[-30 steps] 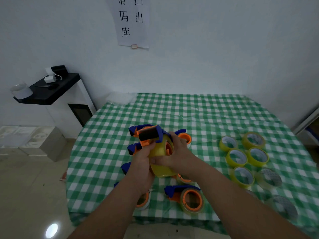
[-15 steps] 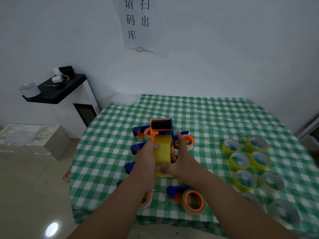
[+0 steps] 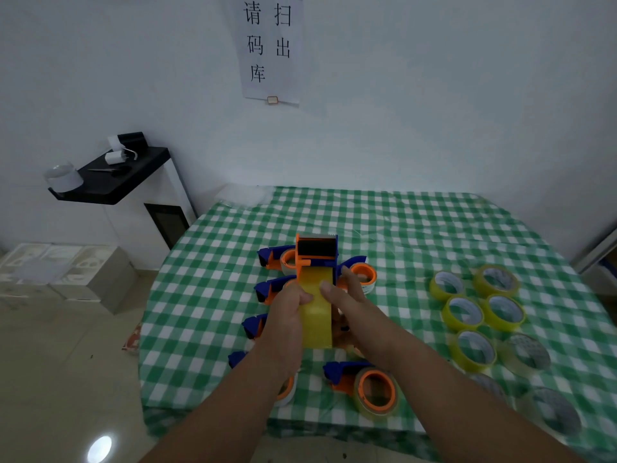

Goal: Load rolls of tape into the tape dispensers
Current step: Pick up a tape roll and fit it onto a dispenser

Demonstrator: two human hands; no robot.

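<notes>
Both hands hold one dispenser point(image 3: 316, 250) above the tabletop point(image 3: 417, 225), its black roller end pointing away from the camera and a yellow roll point(image 3: 315, 315) seated on it. The left hand point(image 3: 283, 315) curls round the left side of the roll, thumb on the yellow face; the right hand point(image 3: 347, 302) grips the right side, thumb likewise on the face and fingers reaching past the roll's far edge. The hands and forearms hide several dispensers lying beneath them.

Other blue-and-orange dispensers lie flat around the held one: two behind it point(image 3: 278, 259), point(image 3: 362, 274), blue ends of others showing left of the left wrist point(image 3: 253, 324), and a loaded one near the front edge point(image 3: 370, 387).

On the right, well apart, loose yellow rolls point(image 3: 465, 312) lie clustered flat, with paler clear rolls point(image 3: 527, 354) nearer the camera.

Background: a paper sign point(image 3: 268, 48) on the wall, a black shelf point(image 3: 110, 180) with small items at left, white boxes point(image 3: 63, 272) on the floor.
</notes>
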